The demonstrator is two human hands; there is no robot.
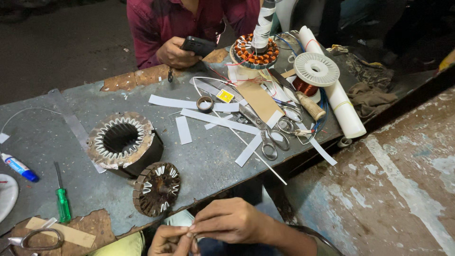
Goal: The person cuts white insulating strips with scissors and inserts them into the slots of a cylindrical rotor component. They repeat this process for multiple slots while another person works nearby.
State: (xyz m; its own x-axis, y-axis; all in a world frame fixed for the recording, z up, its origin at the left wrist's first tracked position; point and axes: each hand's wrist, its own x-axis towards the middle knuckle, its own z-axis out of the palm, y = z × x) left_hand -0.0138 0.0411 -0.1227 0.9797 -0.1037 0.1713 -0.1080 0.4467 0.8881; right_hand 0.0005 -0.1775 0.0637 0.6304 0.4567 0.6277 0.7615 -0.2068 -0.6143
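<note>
1. Your left hand and right hand meet at 6 o'clock, fingertips pinched together on something too small to tell.
2. Just above them on the grey surface lies the small dark stator, touching the larger stator core at 9 o'clock.
3. Scissors lie among white paper strips near centre.
4. At 12 o'clock another person's hand holds a dark phone.

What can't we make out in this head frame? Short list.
- What the left hand and right hand pinch: too small, covered by fingertips.
- Grey scissors, bottom left: cut by frame edge.
- White disc at left edge: mostly out of frame.
- Dark object in the other person's hand: partly wrapped by fingers.
</note>
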